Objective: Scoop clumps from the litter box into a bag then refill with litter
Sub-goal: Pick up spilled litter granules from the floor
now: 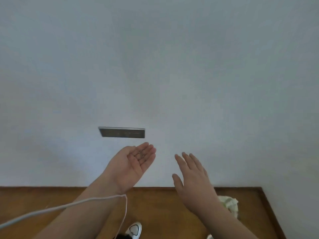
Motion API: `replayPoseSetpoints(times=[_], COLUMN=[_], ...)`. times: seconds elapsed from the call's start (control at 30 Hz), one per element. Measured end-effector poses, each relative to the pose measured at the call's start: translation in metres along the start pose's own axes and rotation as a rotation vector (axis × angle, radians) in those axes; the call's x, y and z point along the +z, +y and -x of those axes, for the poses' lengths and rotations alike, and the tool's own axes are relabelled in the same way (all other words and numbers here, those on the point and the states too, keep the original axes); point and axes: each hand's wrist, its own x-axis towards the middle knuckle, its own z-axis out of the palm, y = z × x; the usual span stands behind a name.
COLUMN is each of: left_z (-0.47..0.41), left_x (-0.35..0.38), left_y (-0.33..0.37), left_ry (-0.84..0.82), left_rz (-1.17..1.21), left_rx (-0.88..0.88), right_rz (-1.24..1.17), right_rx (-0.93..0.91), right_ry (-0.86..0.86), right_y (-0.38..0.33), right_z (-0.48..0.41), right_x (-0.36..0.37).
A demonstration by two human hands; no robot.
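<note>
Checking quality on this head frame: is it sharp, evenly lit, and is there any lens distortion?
Head view: soft, even light on the wall, no glare or hard shadows; slightly soft overall, markings on the dark wall plate unreadable; left hand and right hand fairly clear; skirting board runs straight, little bending visible.

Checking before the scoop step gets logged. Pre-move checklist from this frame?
1. left hand free: ok, open, palm up; specks on it, cannot tell what.
2. right hand free: ok, open, palm down.
3. litter box in view: not ok, only wall and floor show.
4. scoop in view: not ok.
5. bag ready: cannot tell; the pale bundle on the floor at right may be it.
6. cable clear of arms: not ok, it crosses the left forearm.
</note>
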Motion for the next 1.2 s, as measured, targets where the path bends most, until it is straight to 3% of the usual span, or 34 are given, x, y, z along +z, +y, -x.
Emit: replayPoseSetpoints(times=[0.37, 0.73, 0.93, 1.2], left_z=[0.183, 0.371, 0.478, 0.558], left_x=[-0.181, -0.403, -0.537, -0.663], left_y=[0.029, 0.083, 0.147, 0.244], left_ry=[0.368, 0.516, 0.593, 0.682], left_rz=[0.452, 0.869, 0.933, 1.016], left_rx=[0.501, 0.911, 1.039, 1.102], right_rz=[-0.020, 0.062, 0.093, 0.122], right_rx=[-0.620, -1.149, -1.280, -1.363], right_ry=[-0.206, -0.354, -0.440, -0.508], right_y=[-0.175, -0.478, -0.660, -0.835], right_z=[0.002, 0.097, 0.161, 0.176], right_x=[0.064, 0.171, 0.247, 0.309])
